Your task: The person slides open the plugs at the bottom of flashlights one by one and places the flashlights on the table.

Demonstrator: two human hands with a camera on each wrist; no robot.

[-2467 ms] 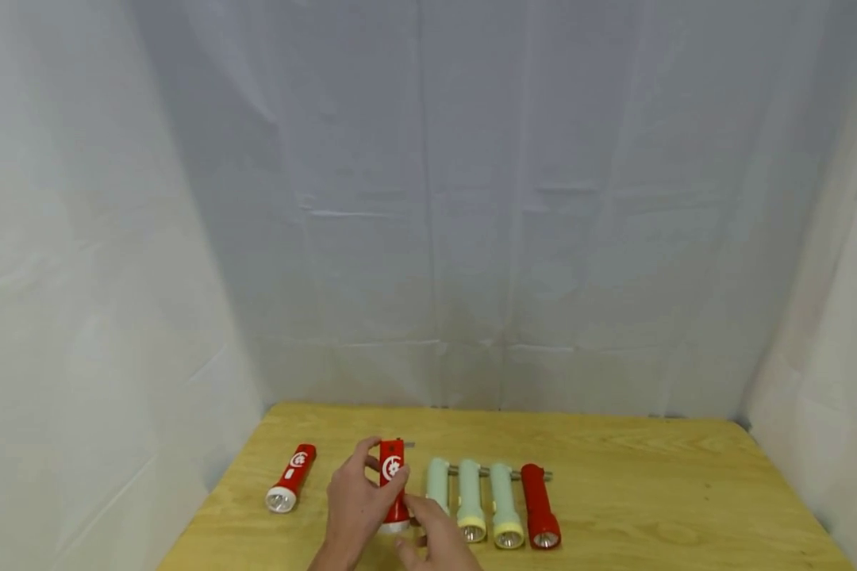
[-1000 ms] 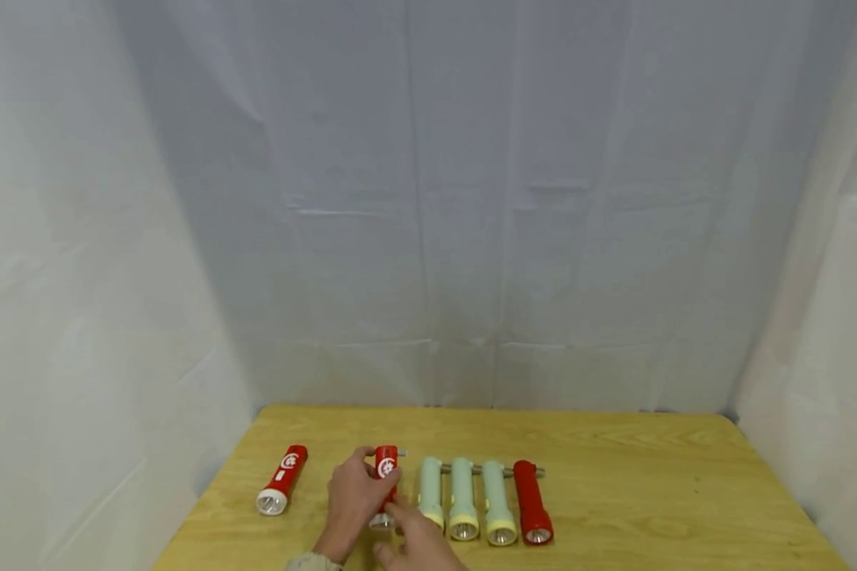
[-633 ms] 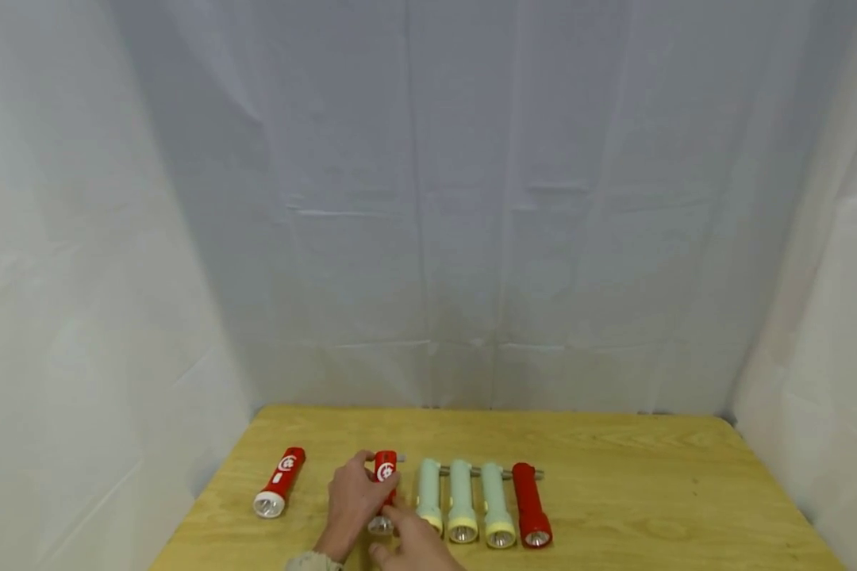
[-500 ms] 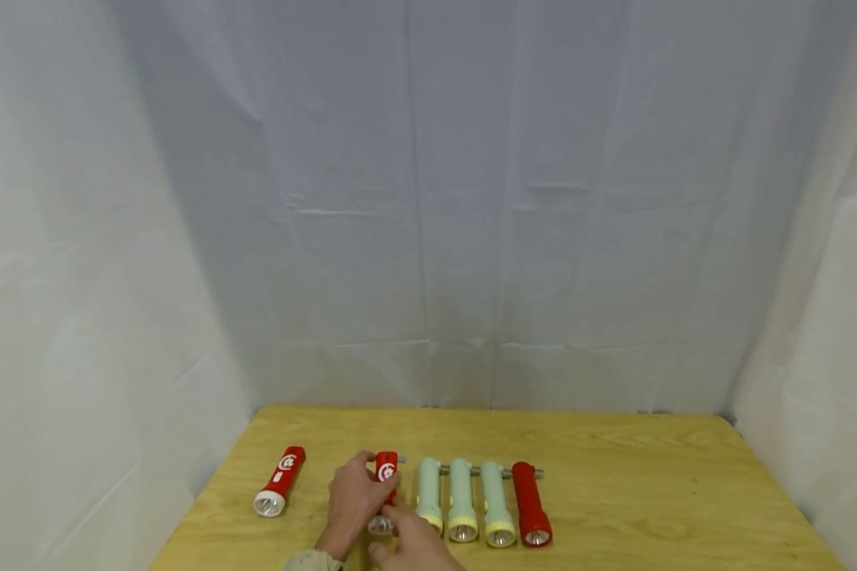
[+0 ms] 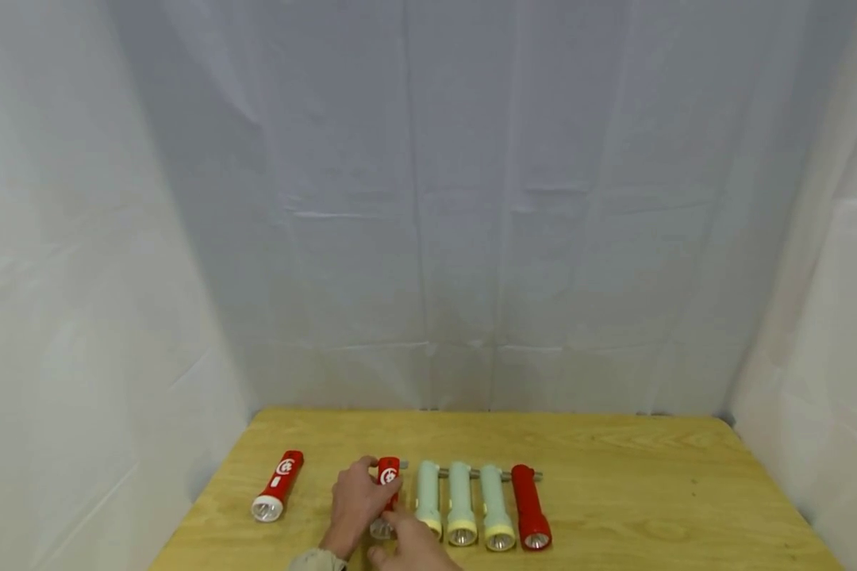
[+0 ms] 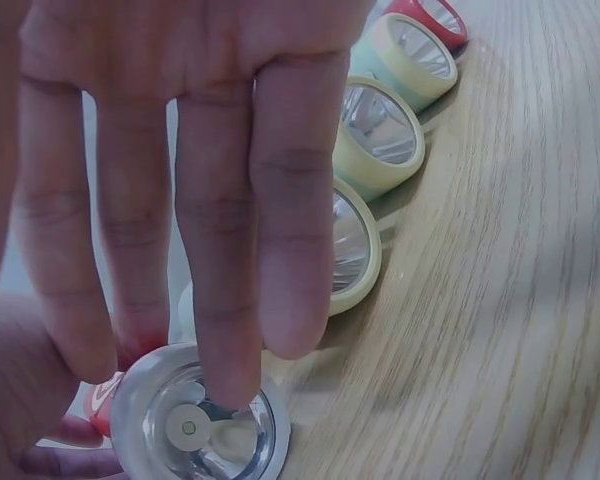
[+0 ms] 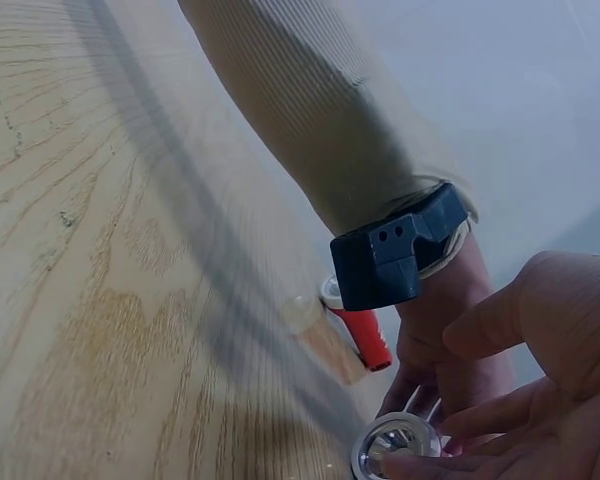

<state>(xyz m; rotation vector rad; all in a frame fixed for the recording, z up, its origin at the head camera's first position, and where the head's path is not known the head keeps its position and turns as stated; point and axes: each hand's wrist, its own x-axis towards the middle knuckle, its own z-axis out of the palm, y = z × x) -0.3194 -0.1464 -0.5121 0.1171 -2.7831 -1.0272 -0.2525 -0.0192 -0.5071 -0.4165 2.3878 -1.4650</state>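
My left hand (image 5: pixel 359 501) grips a red flashlight (image 5: pixel 389 469) with a white emblem, its thumb lying across the body. The flashlight's clear lens end points toward me. Straight fingers of my right hand (image 5: pixel 416 547) touch that end, and one fingertip lies over the reflector (image 6: pixel 195 425) in the left wrist view. A short metal piece sticks out near the flashlight's tail. Right beside it lie pale green flashlights (image 5: pixel 460 496) with yellow heads, then an all-red flashlight (image 5: pixel 530 507) at the row's right end. How the left fingers lie under the body is hidden.
Apart on the left lies another red flashlight (image 5: pixel 278 485) with a white head and the same emblem. Everything rests on a wood-grain table (image 5: pixel 650 492). White sheets (image 5: pixel 428 238) hang behind it and at both sides.
Over these seconds, the held flashlight has come down closer to the table and its lens end has tipped into view. My right hand has shifted slightly left along with it. Other flashlights stay put.
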